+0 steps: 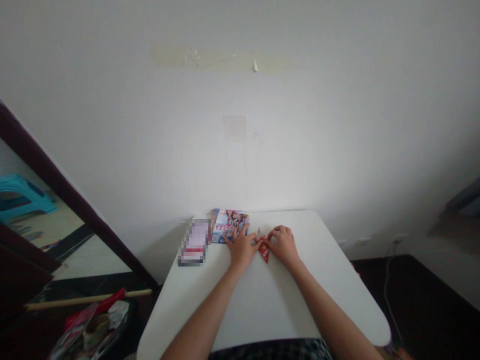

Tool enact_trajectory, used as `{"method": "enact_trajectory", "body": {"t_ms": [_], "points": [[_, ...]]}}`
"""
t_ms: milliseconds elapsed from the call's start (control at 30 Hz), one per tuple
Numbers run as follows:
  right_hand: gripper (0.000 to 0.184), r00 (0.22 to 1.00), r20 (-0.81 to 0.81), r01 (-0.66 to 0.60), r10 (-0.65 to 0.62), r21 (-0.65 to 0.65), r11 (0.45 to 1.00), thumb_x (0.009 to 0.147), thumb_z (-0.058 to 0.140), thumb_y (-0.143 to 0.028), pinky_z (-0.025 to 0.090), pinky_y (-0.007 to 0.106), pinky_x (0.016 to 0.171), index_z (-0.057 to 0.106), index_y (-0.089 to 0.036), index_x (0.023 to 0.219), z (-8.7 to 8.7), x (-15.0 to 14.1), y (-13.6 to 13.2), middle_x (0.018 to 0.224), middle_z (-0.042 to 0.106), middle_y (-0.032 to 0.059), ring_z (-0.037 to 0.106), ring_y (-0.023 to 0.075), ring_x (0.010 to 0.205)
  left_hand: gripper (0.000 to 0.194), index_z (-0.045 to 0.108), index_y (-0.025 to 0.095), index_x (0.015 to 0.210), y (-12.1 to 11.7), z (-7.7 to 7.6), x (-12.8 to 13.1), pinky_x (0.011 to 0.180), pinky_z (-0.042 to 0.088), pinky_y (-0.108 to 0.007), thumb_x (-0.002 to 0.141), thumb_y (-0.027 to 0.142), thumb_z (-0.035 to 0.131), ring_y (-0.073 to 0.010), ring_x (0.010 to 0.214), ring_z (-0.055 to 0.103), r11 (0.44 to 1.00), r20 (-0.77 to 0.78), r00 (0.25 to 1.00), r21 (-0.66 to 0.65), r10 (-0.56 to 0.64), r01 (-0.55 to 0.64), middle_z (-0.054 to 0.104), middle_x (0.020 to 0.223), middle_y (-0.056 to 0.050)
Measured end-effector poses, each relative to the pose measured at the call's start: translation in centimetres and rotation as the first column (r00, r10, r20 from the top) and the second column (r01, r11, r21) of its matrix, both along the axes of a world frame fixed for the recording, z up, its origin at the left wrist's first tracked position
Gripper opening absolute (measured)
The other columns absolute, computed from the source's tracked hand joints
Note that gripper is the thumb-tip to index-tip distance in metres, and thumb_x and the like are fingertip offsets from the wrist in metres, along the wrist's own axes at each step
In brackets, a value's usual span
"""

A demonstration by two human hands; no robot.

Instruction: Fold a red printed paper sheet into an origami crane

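Observation:
A small piece of folded red printed paper [264,250], narrowing to a point toward me, is between my hands on the white table. My left hand [243,246] pinches its upper left side between thumb and finger, while the other fingers spread over the lower right of a blue printed leaflet [227,222]. My right hand [284,244] is closed, with thumb and fingertips on the paper's right edge. The leaflet seems to lie on a small stack of similar sheets.
A phone [195,242], blurred out, lies at the left edge of the white table [255,315]. The table's far edge meets a white wall [240,170]. On the floor at left stands a bin-like container [95,330] of rubbish, and a cable [387,290] hangs at right.

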State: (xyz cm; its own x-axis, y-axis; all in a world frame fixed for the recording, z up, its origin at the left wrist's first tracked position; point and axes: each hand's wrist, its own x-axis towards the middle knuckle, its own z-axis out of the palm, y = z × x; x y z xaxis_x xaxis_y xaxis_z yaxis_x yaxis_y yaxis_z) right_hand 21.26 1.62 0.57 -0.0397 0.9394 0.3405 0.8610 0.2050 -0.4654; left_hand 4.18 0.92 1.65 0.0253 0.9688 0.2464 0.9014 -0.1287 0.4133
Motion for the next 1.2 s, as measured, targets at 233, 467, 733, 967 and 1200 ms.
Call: {"method": "enact_trajectory", "body": {"t_ms": [233, 467, 733, 967, 1200], "points": [[0.011, 1.0, 0.008, -0.003, 0.003, 0.003, 1.0, 0.083, 0.075, -0.037, 0.037, 0.039, 0.1, 0.074, -0.027, 0.088, -0.1, 0.1, -0.1, 0.113, 0.061, 0.0073, 0.048, 0.027, 0.116, 0.02, 0.076, 0.033, 0.087, 0.0, 0.3, -0.3, 0.107, 0.008, -0.084, 0.087, 0.048, 0.063, -0.0401, 0.144, 0.029, 0.999, -0.007, 1.0, -0.035, -0.003, 0.003, 0.048, 0.154, 0.004], [0.009, 1.0, -0.006, -0.019, 0.019, -0.003, 1.0, 0.084, 0.073, -0.034, 0.037, 0.04, 0.101, 0.074, -0.027, 0.09, -0.5, 0.4, 0.3, 0.114, 0.06, 0.0071, 0.048, 0.0264, 0.115, 0.014, 0.076, 0.033, 0.086, 0.0, 0.4, -0.3, 0.107, 0.006, -0.086, 0.082, 0.046, 0.07, -0.0407, 0.145, 0.028, 0.999, 0.001, 1.0, -0.042, -0.017, 0.017, 0.047, 0.154, 0.006], [0.008, 0.999, -0.028, -0.038, 0.037, -0.036, 0.999, 0.084, 0.072, -0.034, 0.037, 0.04, 0.101, 0.075, -0.028, 0.089, -0.5, 0.7, 0.6, 0.112, 0.061, 0.006, 0.049, 0.0257, 0.115, 0.013, 0.076, 0.037, 0.088, -0.1, 0.7, -0.7, 0.104, 0.003, -0.087, 0.085, 0.046, 0.067, -0.0405, 0.148, 0.023, 0.998, 0.007, 1.0, -0.058, -0.029, 0.03, 0.048, 0.154, 0.007], [0.014, 0.999, -0.029, -0.047, 0.046, -0.022, 0.999, 0.085, 0.07, -0.029, 0.034, 0.043, 0.105, 0.076, -0.034, 0.097, -0.6, 0.7, 0.1, 0.118, 0.06, 0.0044, 0.046, 0.0265, 0.121, 0.013, 0.077, 0.044, 0.092, 0.3, 0.7, -1.9, 0.105, 0.005, -0.087, 0.082, 0.047, 0.071, -0.0412, 0.15, 0.02, 0.993, -0.009, 0.997, -0.096, -0.074, 0.073, 0.047, 0.154, 0.007], [0.012, 0.995, -0.021, -0.101, 0.1, -0.036, 0.994, 0.084, 0.072, -0.034, 0.035, 0.044, 0.105, 0.079, -0.035, 0.093, -0.7, 1.4, 0.4, 0.118, 0.061, 0.0046, 0.045, 0.0276, 0.124, 0.014, 0.076, 0.05, 0.094, 0.0, 0.1, -2.1, 0.105, -0.001, -0.086, 0.083, 0.044, 0.07, -0.0386, 0.148, 0.024, 0.996, -0.008, 0.997, -0.037, -0.081, 0.081, 0.05, 0.151, 0.01]]}}
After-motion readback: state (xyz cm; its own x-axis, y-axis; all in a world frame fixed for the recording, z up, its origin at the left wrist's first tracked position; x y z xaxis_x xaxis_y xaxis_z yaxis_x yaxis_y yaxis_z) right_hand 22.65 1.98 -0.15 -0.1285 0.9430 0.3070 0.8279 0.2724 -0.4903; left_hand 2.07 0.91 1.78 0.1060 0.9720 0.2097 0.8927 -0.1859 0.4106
